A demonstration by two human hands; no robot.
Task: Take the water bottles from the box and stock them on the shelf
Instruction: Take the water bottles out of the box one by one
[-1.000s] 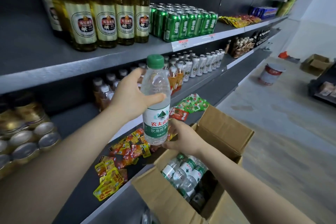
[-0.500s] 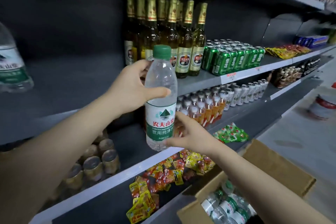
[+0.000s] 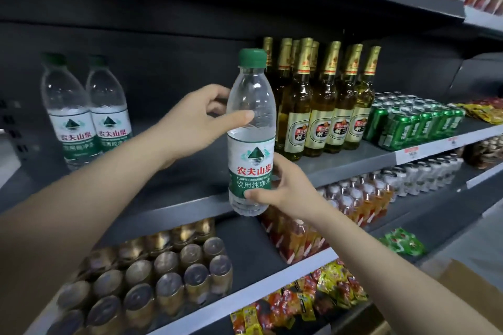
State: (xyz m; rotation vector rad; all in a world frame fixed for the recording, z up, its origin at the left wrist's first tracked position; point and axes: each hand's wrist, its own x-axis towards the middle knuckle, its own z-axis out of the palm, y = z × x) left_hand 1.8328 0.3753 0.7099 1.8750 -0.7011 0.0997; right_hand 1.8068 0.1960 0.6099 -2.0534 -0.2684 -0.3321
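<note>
Water bottle [image 3: 251,128]: upright, in front of shelf [image 3: 340,166]. Left hand [image 3: 196,122] grips its upper body; right hand [image 3: 285,187] grips its lower label. Two bottles [image 3: 87,114] stand left of the left hand.

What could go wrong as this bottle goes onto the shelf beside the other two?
1. The held water bottle is close to the beer bottles; swinging it right could knock them.
2. Setting it down too near the two stocked water bottles might tip them.
3. The left hand and right hand grip only partway round; it could slip.
</note>
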